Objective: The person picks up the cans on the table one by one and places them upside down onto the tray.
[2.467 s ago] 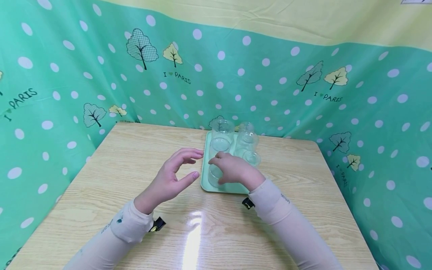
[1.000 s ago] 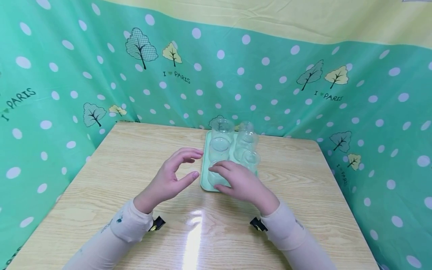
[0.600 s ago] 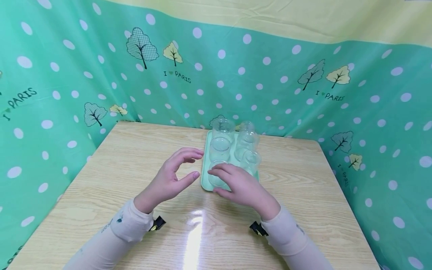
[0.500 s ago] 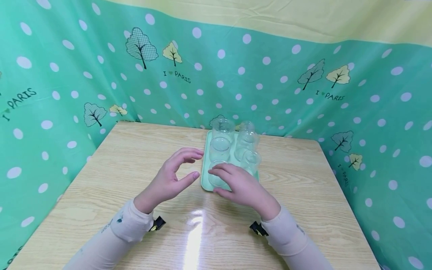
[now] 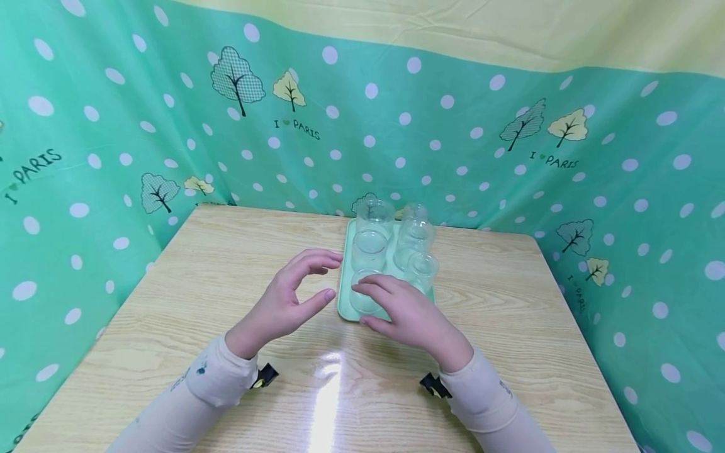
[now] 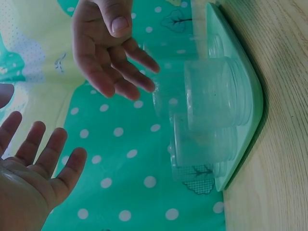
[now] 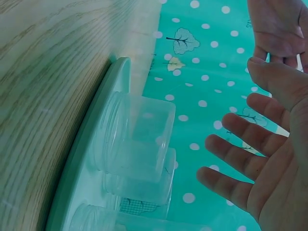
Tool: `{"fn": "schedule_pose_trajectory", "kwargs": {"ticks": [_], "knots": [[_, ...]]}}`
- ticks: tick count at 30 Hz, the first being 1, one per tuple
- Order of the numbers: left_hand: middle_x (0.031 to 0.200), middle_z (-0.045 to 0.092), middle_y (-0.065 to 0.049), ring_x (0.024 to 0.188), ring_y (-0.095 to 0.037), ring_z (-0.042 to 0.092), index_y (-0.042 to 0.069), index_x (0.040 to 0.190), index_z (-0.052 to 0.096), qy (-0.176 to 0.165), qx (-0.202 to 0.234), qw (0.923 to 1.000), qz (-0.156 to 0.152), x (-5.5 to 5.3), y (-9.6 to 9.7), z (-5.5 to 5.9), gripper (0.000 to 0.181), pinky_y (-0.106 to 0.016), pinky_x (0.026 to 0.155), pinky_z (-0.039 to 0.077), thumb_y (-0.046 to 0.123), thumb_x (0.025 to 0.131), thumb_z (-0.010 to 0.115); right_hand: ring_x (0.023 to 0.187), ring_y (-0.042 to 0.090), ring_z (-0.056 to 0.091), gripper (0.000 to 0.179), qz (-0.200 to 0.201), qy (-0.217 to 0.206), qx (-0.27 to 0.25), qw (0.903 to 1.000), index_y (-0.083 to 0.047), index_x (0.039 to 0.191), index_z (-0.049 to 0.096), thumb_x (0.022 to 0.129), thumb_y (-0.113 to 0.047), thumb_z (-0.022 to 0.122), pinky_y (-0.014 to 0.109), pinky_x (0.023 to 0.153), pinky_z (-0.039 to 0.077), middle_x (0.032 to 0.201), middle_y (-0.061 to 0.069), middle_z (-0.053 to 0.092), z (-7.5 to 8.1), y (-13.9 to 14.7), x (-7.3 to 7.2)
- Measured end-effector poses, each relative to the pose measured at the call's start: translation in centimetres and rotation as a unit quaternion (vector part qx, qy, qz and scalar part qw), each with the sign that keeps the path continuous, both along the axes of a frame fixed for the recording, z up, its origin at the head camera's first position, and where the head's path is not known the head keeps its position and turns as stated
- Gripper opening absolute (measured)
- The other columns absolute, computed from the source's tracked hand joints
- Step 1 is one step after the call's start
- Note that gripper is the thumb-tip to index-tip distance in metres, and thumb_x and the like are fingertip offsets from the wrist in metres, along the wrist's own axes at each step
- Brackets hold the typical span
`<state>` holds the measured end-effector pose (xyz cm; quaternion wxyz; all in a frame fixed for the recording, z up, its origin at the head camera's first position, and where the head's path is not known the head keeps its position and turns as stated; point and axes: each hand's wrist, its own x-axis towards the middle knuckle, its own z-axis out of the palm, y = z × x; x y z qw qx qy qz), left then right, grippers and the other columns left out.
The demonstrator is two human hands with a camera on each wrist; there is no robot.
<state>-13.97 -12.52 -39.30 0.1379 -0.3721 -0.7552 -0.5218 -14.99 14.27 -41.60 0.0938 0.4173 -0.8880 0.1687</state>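
Observation:
Several clear jars point(image 5: 369, 251) stand in two rows on a light green tray point(image 5: 344, 296). The wrist views show threaded necks facing down against the tray on the nearest jar point(image 7: 144, 137) and its neighbours. Just left of the tray, my left hand point(image 5: 286, 302) hovers with fingers spread and thumb apart, holding nothing. My right hand point(image 5: 404, 311) overlaps the front-left jar in the head view. In the right wrist view, its loosely bent, empty fingers point(image 7: 240, 156) are apart from the jars, and it partly hides the tray's front right.
The tray is on a wood-grain table point(image 5: 238, 251), towards its far edge. Behind and on both sides hangs a green dotted curtain point(image 5: 317, 151) with tree prints. Each sleeve cuff has a small black device, such as the right one point(image 5: 435, 385).
My right hand, earlier with its fingers around the front-left jar, has drawn back towards me and away from it. My left hand and the jars stay in place.

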Motion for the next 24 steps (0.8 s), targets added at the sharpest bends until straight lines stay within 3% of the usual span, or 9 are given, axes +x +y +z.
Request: {"fn": "schedule_pose_trajectory", "kwargs": {"ticks": [16,24], "knots": [[0.139,0.060,-0.005,0.129,-0.021,0.056,0.017,0.132,0.062,0.011,-0.003,0.9999,-0.004,-0.1,0.2,-0.1,0.046,-0.036,0.102,0.051,0.000,0.090,0.074,0.130,0.017,0.057,0.055,0.003,0.009,-0.011,0.9999,-0.020,0.143,0.057,0.095,-0.039,0.074,0.036,0.111,0.048,0.142,-0.003,0.058,0.0,0.6,0.0],[0.140,0.058,0.002,0.128,-0.020,0.056,0.021,0.133,0.061,0.020,-0.016,0.9997,-0.003,-0.2,0.2,-0.7,0.047,-0.034,0.104,0.049,0.004,0.091,0.074,0.132,0.016,0.055,0.055,-0.003,0.006,-0.011,0.9999,-0.020,0.144,0.056,0.096,-0.041,0.071,0.036,0.113,0.046,0.143,-0.004,0.057,0.3,1.1,0.0]]}}
